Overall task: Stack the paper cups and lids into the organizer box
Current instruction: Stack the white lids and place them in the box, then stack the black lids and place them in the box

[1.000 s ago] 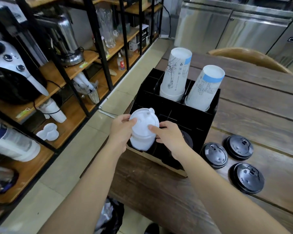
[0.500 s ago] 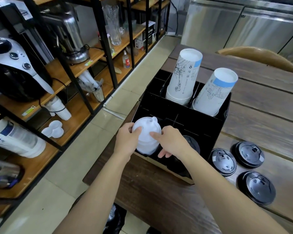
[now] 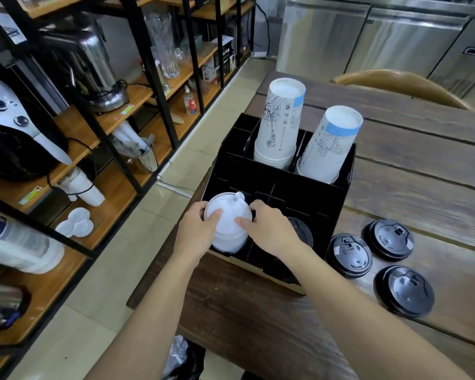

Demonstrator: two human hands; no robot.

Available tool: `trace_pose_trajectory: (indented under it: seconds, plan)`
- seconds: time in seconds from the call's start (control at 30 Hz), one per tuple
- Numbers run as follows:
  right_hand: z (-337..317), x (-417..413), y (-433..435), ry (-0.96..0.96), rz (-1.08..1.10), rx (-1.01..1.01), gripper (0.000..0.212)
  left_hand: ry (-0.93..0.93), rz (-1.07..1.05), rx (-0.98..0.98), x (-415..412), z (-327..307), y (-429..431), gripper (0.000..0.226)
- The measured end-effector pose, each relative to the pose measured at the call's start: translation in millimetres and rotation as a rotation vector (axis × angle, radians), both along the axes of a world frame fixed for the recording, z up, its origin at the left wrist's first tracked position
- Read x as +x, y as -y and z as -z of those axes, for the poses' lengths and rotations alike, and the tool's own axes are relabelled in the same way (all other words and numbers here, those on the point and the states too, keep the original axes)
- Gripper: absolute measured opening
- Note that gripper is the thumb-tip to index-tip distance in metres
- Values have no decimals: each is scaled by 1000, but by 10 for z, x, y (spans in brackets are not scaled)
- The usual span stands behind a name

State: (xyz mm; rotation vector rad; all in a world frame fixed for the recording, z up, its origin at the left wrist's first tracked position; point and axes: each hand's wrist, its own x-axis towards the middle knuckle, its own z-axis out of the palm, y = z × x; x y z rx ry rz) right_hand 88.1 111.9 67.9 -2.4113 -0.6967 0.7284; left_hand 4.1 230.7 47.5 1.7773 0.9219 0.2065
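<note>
A black organizer box [image 3: 317, 198] stands at the left end of the wooden table. Two stacks of upside-down printed paper cups [image 3: 279, 124] [image 3: 328, 145] fill its rear compartments. A stack of white lids [image 3: 228, 223] sits low in the front-left compartment. My left hand [image 3: 196, 233] grips the stack from the left and my right hand [image 3: 269, 229] from the right, thumbs on the top lid. Black lids [image 3: 302, 230] show in the front-right compartment, partly hidden by my right hand. Three black lids [image 3: 350, 255] [image 3: 390, 238] [image 3: 405, 290] lie on the table to the right.
A wooden table [image 3: 412, 165] carries the box, whose left side sits close to the table's left edge. Metal and wood shelving [image 3: 115, 116] with appliances, glassware and cups runs along the left across a tiled floor. A wooden chair back [image 3: 395, 85] and steel cabinets stand behind.
Both hands have lowered the white lid stack deeper into the front-left compartment. The camera has shifted closer and slightly left.
</note>
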Motion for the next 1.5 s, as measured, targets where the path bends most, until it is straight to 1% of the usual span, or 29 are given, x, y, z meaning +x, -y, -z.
trace_pose_trajectory:
  seconds: [0.13,0.17,0.23,0.3,0.37,0.43,0.5,0.57,0.63,0.67,0.73,0.77,0.83,0.93,1.03,1.17,1.23,1.33,1.37,1.5]
  plan:
    - [-78,-3,128,11,-45,102,53,-56,63,-2,25,-92,-23,46]
    - [-121,8,187,43,-38,124,54,-75,58,29,46,-143,-18,51]
    - [-211,47,332,143,8,170,50,-81,53,153,99,-287,51,53]
    - [-291,110,525,209,110,253,40,-10,83,294,160,-463,244,48]
    - [-346,183,755,243,229,324,33,101,147,425,216,-616,545,42]
    - [-341,261,1008,286,347,358,29,218,240,482,272,-705,927,36]
    - [-252,331,1255,293,455,373,24,311,379,444,332,-697,1330,32]
    - [-100,389,1486,261,508,355,21,329,528,332,397,-591,1699,31]
    - [72,433,1696,202,493,275,25,241,625,217,477,-386,1994,39]
    - [163,446,1790,159,461,217,31,159,646,169,524,-270,2101,46]
    - [328,452,1952,77,384,120,47,3,609,47,627,-74,2235,55]
    - [390,452,2013,49,360,107,53,-46,560,-24,670,-10,2271,57]
    - [483,448,2096,-15,352,125,61,-117,463,-120,740,122,2305,60]
    - [598,442,2120,-130,358,153,70,-241,376,-221,785,284,2316,65]
    - [734,444,2073,-241,407,258,77,-275,268,-335,814,318,2305,71]
    - [787,524,1980,-410,590,389,84,-232,98,-507,918,302,2261,69]
    - [811,561,1957,-373,657,377,80,-206,28,-567,962,319,2253,66]
    - [810,596,2000,-227,711,257,63,-164,-41,-587,975,285,2289,54]
    - [793,603,2032,-188,716,248,58,-144,-59,-583,976,262,2309,51]
    - [693,605,2166,-100,690,340,50,-30,-144,-561,997,200,2374,45]
